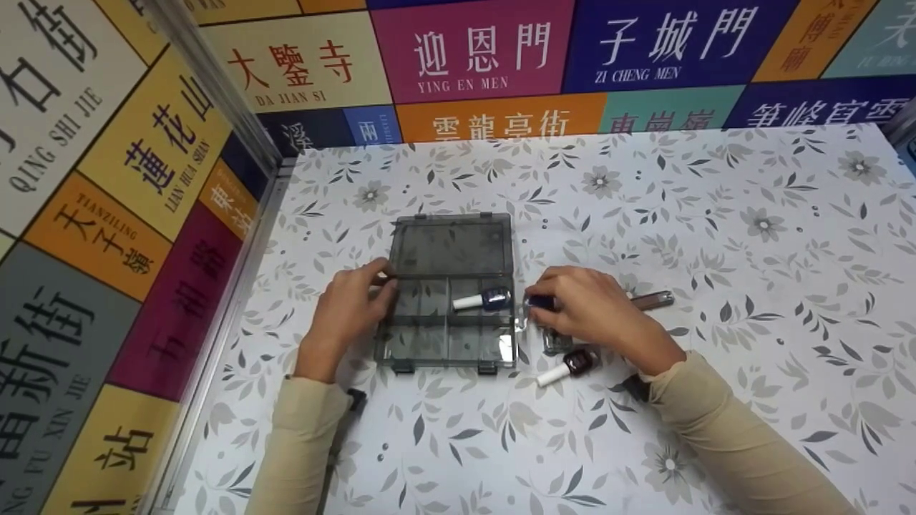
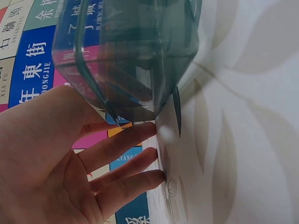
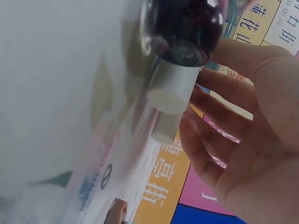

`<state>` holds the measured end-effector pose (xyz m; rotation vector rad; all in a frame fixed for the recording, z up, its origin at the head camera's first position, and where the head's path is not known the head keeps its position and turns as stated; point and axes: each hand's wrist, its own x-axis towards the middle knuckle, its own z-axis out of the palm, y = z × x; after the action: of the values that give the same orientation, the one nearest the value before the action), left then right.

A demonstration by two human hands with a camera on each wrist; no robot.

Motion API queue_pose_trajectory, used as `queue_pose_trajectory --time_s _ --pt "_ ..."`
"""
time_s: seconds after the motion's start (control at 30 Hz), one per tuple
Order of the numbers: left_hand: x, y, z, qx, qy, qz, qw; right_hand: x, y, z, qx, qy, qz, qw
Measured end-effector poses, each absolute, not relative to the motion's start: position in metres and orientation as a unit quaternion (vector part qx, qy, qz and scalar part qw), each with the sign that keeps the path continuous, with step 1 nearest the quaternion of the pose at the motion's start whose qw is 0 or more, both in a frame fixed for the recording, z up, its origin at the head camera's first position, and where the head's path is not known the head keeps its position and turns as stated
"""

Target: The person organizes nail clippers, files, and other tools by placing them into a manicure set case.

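Note:
A grey see-through divided box point(image 1: 413, 343) lies open on the table in the head view, its lid point(image 1: 452, 247) folded back. Inside an upper right compartment is a blue nail polish bottle point(image 1: 495, 298) with a white cap. My left hand point(image 1: 351, 304) rests at the box's left side near the hinge; in the left wrist view its fingers point(image 2: 124, 186) are fairly straight beside the box. Just right of the box, my right hand point(image 1: 590, 304) pinches a dark blue nail polish bottle point(image 1: 542, 302), partly hidden by the fingers.
A dark red nail polish bottle point(image 1: 580, 361) with a white cap lies below my right hand. Beside it is a dark glassy item point(image 1: 557, 342), partly covered by the hand. A slim brown item point(image 1: 653, 300) lies farther right. Lettered panels point(image 1: 479, 54) border the flower-patterned table point(image 1: 680, 207).

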<state>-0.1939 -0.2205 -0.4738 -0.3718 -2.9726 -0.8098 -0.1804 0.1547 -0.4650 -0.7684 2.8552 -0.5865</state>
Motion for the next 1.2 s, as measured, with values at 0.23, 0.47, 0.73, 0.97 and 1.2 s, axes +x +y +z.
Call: queue_pose_trajectory --time_s 0.23,0.47,0.73,0.97,1.2 --pt "-0.194 -0.221 -0.474 -0.119 -0.958 -0.261 0.019 -0.184 0.158 -0.467 -0.262 0.936 -0.225 0.065" --pt "-0.194 -0.221 -0.474 -0.116 -0.958 -0.260 0.016 -0.185 0.163 -0.467 -0.268 0.932 -0.231 0.079" --pt "-0.193 -0.221 -0.473 -0.114 -0.958 -0.263 0.013 -0.184 0.165 -0.467 -0.260 0.929 -0.250 0.083" --pt "-0.194 -0.221 -0.473 -0.119 -0.958 -0.261 0.016 -0.186 0.167 -0.468 -0.263 0.929 -0.248 0.072" --pt "-0.194 -0.222 -0.473 -0.126 -0.957 -0.262 0.019 -0.187 0.166 -0.462 -0.250 0.929 -0.264 0.072"
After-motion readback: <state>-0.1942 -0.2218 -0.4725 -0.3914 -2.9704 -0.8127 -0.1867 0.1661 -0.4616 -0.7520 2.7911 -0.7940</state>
